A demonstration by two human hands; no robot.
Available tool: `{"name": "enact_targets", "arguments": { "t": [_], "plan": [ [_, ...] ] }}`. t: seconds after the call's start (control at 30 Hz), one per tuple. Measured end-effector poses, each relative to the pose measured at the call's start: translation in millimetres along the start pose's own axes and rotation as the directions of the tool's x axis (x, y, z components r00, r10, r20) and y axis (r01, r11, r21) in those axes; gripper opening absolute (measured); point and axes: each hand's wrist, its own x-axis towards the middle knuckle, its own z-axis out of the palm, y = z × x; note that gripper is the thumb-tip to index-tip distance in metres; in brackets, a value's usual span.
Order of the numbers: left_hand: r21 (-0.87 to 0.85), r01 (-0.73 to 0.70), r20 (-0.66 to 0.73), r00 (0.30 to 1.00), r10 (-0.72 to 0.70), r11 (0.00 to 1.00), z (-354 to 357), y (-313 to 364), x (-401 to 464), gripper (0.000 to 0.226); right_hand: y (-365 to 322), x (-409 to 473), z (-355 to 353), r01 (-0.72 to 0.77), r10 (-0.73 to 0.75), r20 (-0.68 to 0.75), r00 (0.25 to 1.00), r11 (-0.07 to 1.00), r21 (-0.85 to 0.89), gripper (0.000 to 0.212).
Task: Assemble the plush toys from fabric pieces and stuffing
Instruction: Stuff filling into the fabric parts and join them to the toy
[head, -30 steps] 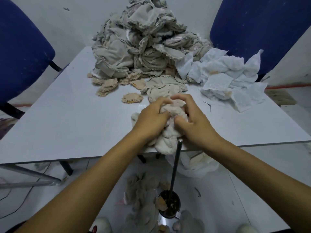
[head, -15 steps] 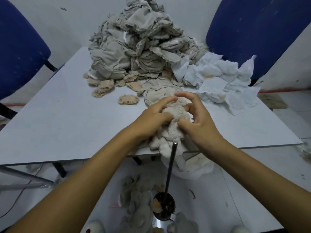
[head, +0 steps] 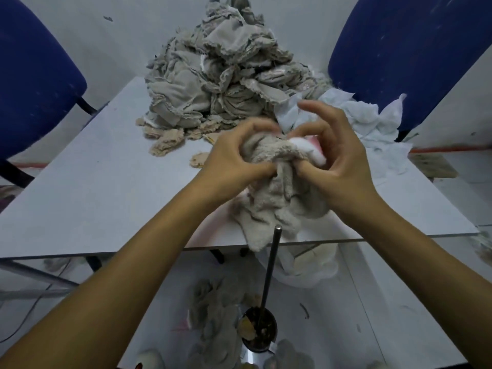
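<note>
At the table's near edge, left hand [head: 229, 161] and right hand [head: 338, 161] grip a plush skin [head: 277, 198] (turning it out, likely); stuffing seems next.

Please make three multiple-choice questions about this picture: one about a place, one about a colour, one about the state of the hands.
1. Where is the big pile of beige fabric pieces?
A. far end of the table
B. on a chair
C. on the floor

2. What colour are the chairs?
A. red
B. blue
C. green

3. What do both hands do?
A. rest flat
B. hang idle
C. grip the plush skin

Key: A, the pile sits far on the table; B, the chair is blue; C, left hand and right hand clutch the plush skin.
</note>
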Motion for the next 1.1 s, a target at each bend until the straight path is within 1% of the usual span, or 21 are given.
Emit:
{"name": "enact_targets", "arguments": {
  "t": [0.03, 0.07, 0.13, 0.2, 0.23, 0.3, 0.37, 0.4, 0.47, 0.5, 0.53, 0.6, 0.63, 0.67, 0.73, 0.77, 0.83, 0.9, 1.0, 1.03, 1.1],
  "plan": [
    [0.059, -0.025, -0.053, 0.998, 0.028, 0.998, 0, 2, 0, 0.039, 1, 1, 2, 0.036, -0.039, -0.031, 0.999, 0.997, -0.074, 0.070],
    [0.113, -0.043, -0.094, 0.994, 0.054, 0.993, -1, 4, 0, 0.032, 3, 1, 3, 0.036, -0.044, -0.049, 0.998, 0.990, -0.139, 0.069],
    [0.149, -0.068, -0.136, 0.987, 0.089, 0.986, -3, 5, -1, 0.031, 9, 0, 5, -0.089, 0.080, -0.059, 0.995, 0.982, -0.168, 0.064],
    [0.174, -0.053, -0.109, 0.991, 0.073, 0.983, -7, 6, 0, 0.033, 13, -3, 6, -0.211, 0.199, -0.107, 0.974, 0.970, -0.121, 0.048],
    [0.169, -0.029, -0.079, 0.996, 0.043, 0.985, -10, 6, 0, 0.035, 12, -2, 5, -0.194, 0.171, -0.174, 0.970, 0.973, -0.128, 0.038],
    [0.069, -0.004, -0.072, 0.997, 0.009, 0.998, -16, 7, 1, 0.040, 6, 0, 2, -0.059, 0.005, -0.281, 0.960, 0.981, -0.183, 0.025],
    [0.002, -0.032, -0.137, 0.990, 0.032, 0.999, -22, 8, 3, 0.042, 5, 3, 3, 0.037, -0.128, -0.268, 0.955, 0.947, -0.320, 0.018],
    [0.004, -0.036, -0.155, 0.987, 0.036, 0.999, -23, 9, 3, 0.041, 7, 2, 5, 0.006, -0.103, -0.244, 0.964, 0.930, -0.367, 0.016],
    [0.014, -0.011, -0.153, 0.988, 0.013, 1.000, -23, 8, 1, 0.034, 9, -4, 10, -0.097, 0.022, -0.227, 0.974, 0.941, -0.324, 0.014],
    [0.007, 0.003, -0.144, 0.990, -0.001, 1.000, -23, 7, 1, 0.030, 8, -5, 12, -0.081, 0.002, -0.249, 0.969, 0.949, -0.306, 0.014],
    [-0.020, 0.004, -0.140, 0.990, -0.007, 1.000, -23, 6, 1, 0.026, 4, -5, 12, -0.015, -0.082, -0.270, 0.959, 0.941, -0.337, 0.015],
    [-0.088, -0.041, -0.163, 0.986, 0.026, 0.995, -27, 7, 2, 0.023, -1, 2, 9, 0.144, -0.299, -0.247, 0.922, 0.855, -0.498, 0.017],
    [-0.090, -0.062, -0.182, 0.982, 0.045, 0.994, -29, 9, 3, 0.024, -1, 6, 7, 0.167, -0.335, -0.226, 0.915, 0.823, -0.543, 0.018],
    [-0.078, -0.068, -0.195, 0.979, 0.052, 0.995, -30, 10, 3, 0.024, 0, 8, 6, 0.132, -0.295, -0.219, 0.930, 0.824, -0.552, 0.019],
    [-0.084, -0.049, -0.215, 0.976, 0.030, 0.995, -28, 9, 2, 0.024, 2, 6, 6, 0.018, -0.141, -0.229, 0.963, 0.883, -0.468, 0.020],
    [-0.101, -0.035, -0.218, 0.976, 0.012, 0.994, -27, 7, 1, 0.023, 2, 3, 7, -0.011, -0.104, -0.235, 0.966, 0.898, -0.440, 0.020],
    [-0.098, -0.038, -0.232, 0.973, 0.014, 0.994, -26, 7, -1, 0.021, 0, 3, 8, -0.011, -0.105, -0.249, 0.963, 0.905, -0.425, 0.019],
    [-0.149, -0.061, -0.225, 0.974, 0.027, 0.987, -30, 12, 1, 0.016, -9, 8, 7, 0.033, -0.114, -0.260, 0.959, 0.954, -0.298, 0.017],
    [-0.462, 0.013, -0.085, 0.995, -0.059, 0.887, -39, 19, 5, 0.011, -15, 13, 8, 0.112, -0.095, -0.187, 0.978, 0.990, 0.081, 0.017],
    [-0.511, 0.071, -0.022, 0.995, -0.095, 0.857, -42, 18, 6, 0.015, -16, 13, 8, 0.098, -0.076, -0.158, 0.984, 0.987, 0.132, 0.019],
    [-0.454, 0.189, 0.054, 0.981, -0.185, 0.871, -46, 13, 6, 0.028, -14, 12, 9, 0.028, -0.014, -0.147, 0.989, 0.995, 0.095, 0.031]
  ]
}}
